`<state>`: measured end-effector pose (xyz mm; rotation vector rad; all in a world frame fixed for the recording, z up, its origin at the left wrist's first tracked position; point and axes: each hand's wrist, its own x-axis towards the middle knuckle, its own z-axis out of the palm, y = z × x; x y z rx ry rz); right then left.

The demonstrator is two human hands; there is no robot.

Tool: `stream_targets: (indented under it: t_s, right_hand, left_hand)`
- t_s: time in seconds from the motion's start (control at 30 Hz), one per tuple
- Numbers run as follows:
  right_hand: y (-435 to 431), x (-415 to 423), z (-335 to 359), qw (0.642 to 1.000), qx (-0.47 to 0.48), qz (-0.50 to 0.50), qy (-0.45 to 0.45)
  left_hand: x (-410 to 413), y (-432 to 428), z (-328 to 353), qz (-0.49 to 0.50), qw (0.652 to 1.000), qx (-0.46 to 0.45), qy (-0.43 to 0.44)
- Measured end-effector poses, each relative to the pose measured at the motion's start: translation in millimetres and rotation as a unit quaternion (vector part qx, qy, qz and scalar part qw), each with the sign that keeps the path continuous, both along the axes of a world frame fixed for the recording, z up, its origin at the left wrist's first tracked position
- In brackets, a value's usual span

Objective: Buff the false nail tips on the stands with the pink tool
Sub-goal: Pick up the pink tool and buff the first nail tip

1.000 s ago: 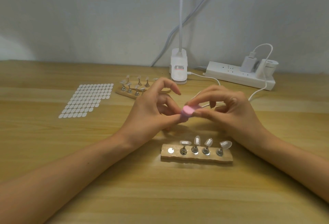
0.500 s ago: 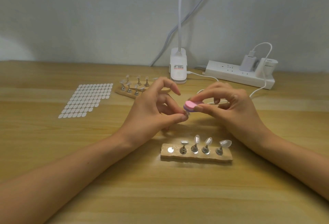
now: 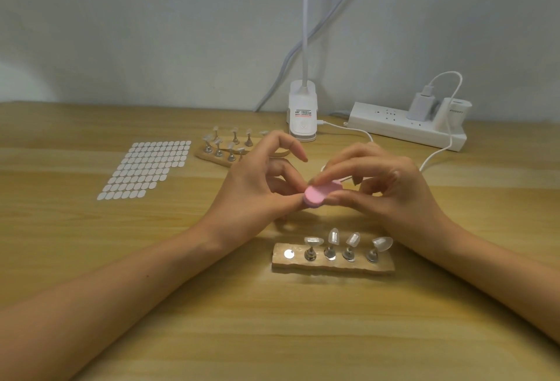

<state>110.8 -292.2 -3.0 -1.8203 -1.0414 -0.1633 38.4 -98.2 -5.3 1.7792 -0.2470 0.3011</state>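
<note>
The person holds the pink tool [image 3: 318,194] in the air at the middle of the frame, above the wooden surface [image 3: 91,259] and just behind the near stand [image 3: 333,267]. The right hand [image 3: 391,195] has its grip clamped on the tool, forefinger along the top and thumb beneath. The left hand [image 3: 257,192] meets the tool's left end with its thumb tip; its fingers are curled in toward the thumb with the forefinger arched above, and whether that grip is pinching anything cannot be told, since the tool covers the spot.

The near stand carries four false nail tips [image 3: 333,235] on metal pegs, plus one bare metal disc [image 3: 289,254] at its left end. A far stand [image 3: 212,158] with more tips lies behind the left hand. A sheet of white oval stickers [image 3: 145,168] lies at centre left. At the upper right, against the wall, sit a white lamp base [image 3: 303,120] and a power strip [image 3: 394,126] with a charger [image 3: 419,106] plugged in.
</note>
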Motion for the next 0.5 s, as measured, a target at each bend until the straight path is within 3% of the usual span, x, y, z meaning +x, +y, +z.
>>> stream_targets:
  t_s: [0.5]
  right_hand:
    - [0.8, -1.5, -0.9, 1.0, 0.009, -0.004, -0.01]
  left_hand:
    - [0.4, 0.4, -0.4, -0.008, 1.0, -0.014, 0.017]
